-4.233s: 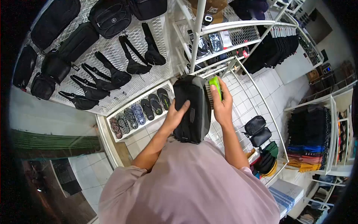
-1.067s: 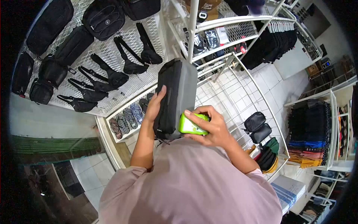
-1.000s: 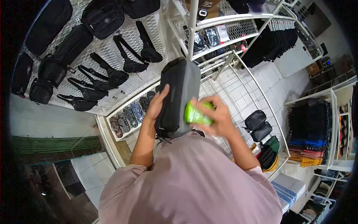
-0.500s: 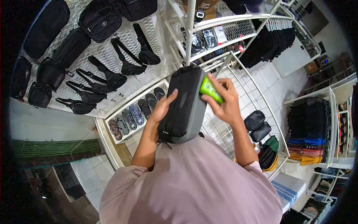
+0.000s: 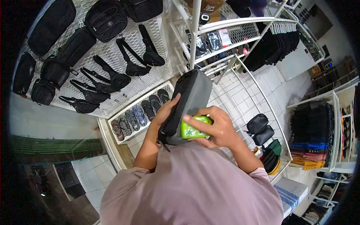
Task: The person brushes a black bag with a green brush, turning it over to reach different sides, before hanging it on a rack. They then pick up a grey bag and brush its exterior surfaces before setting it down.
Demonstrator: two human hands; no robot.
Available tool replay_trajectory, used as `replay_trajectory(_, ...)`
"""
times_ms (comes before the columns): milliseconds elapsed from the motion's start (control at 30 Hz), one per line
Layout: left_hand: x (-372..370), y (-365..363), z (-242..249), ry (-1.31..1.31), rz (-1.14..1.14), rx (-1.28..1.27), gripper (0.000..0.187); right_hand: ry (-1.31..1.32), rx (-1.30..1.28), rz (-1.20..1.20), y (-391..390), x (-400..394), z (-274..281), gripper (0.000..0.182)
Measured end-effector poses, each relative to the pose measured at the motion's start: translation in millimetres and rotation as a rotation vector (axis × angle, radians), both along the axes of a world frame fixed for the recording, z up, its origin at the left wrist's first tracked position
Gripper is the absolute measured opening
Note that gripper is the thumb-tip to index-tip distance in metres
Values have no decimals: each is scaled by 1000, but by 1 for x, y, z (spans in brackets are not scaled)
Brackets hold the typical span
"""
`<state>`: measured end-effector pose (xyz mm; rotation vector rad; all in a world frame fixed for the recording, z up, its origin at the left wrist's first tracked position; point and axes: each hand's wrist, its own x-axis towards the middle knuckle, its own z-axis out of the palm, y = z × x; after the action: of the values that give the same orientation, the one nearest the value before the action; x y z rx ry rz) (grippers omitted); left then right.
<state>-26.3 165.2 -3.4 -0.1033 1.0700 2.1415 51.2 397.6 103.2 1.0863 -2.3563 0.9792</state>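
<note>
A boxy black and grey bag [image 5: 198,90] is held upright against my chest, its smooth grey side turned up toward me. My left hand [image 5: 164,114] grips its black left side, the thumb along the edge and the other fingers hidden beneath. In my right hand [image 5: 219,127] is a bright green container [image 5: 192,128] with a printed, leafy-looking label; its exact kind is not clear. The fingers wrap over it, and it is against the lower part of the grey side.
Black bags [image 5: 105,22] hang on a white mesh panel at the left. Below stands a white tray [image 5: 120,138] with flip-flops. A curved white rack [image 5: 258,84] is at my right, with small black pouches [image 5: 257,123] and caps [image 5: 272,155]. Folded trousers [image 5: 311,131] fill a shelf farther right.
My right hand has moved the green container down the bag's grey side, closer to my body. The bag has turned, showing more of its grey side and less of its black front.
</note>
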Motion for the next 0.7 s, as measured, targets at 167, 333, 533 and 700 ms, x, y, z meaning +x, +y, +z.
replay_trajectory(167, 12, 7, 10, 26, -3, -25, 54, -49, -278, -446, 30, -60, -26, 74)
replay_trajectory(333, 18, 4, -5, -10, -51, 33, 49, -87, -74, 4, 16, -23, 7, 72)
replay_trajectory(533, 43, 0, 14, 83, -89, 161, 40, -294, -144, -160, 50, -59, 11, 64)
replay_trajectory(700, 58, 16, 63, 359, -50, 80, 40, -329, -169, 270, -3, -22, 25, 60)
